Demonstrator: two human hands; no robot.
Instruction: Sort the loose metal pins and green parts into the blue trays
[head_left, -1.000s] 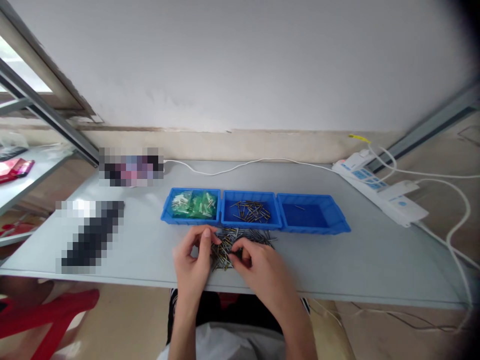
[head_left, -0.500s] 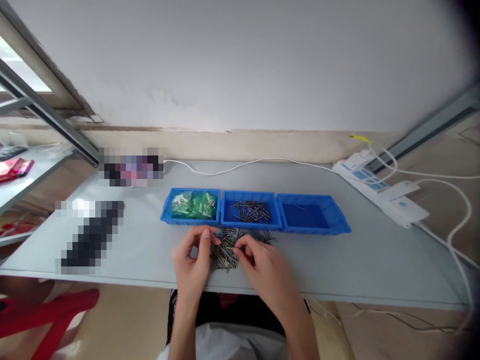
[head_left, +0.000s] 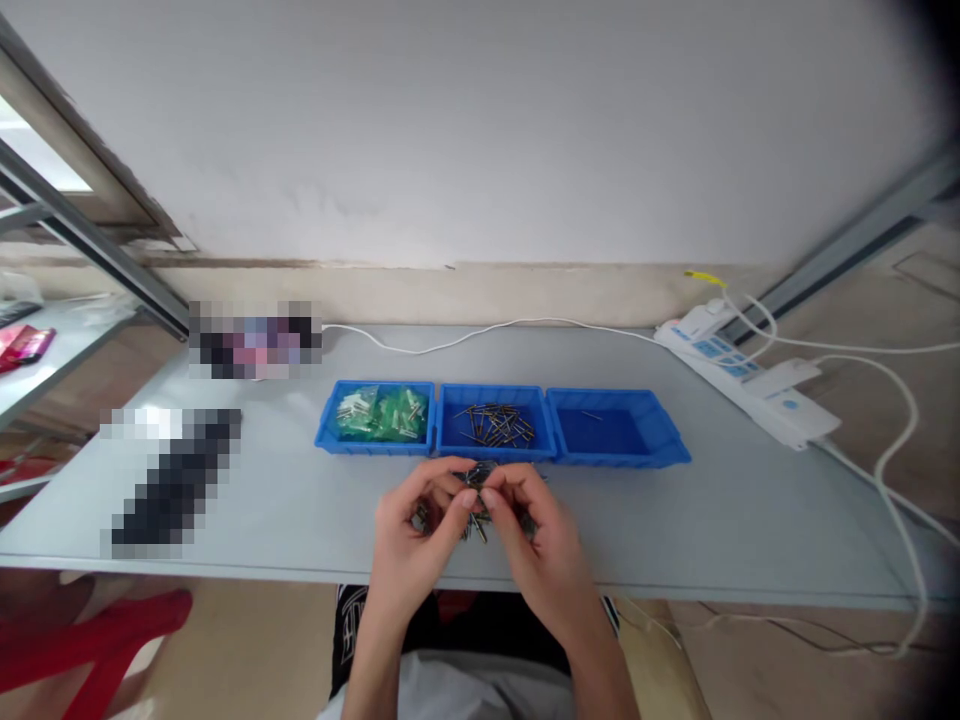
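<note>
My left hand (head_left: 424, 525) and my right hand (head_left: 534, 530) meet over a pile of slim metal pins (head_left: 477, 524), some silver and some brass-coloured. Both hands are closed, thumbs and fingertips pinched together almost touching. Anything held between the fingertips is too small to make out. The hands cover much of the pile. Just beyond them stands the middle blue bin (head_left: 551, 452), with similar pins (head_left: 498, 425) heaped in it. To its left, another blue bin (head_left: 324, 440) holds clear-and-green bags (head_left: 382, 412) of pale pieces. In the right blue bin (head_left: 660, 452) lies one thin pin (head_left: 591, 415).
A white power strip (head_left: 739, 370) with cables lies at the table's right. One thin white cable (head_left: 480, 328) runs along the back by the wall. Two blurred-out items are on the left. A red stool (head_left: 112, 640) stands below the table's front left.
My hands, apart on either side of the pile before, have come together above it with fingertips meeting. The view has shifted slightly.
</note>
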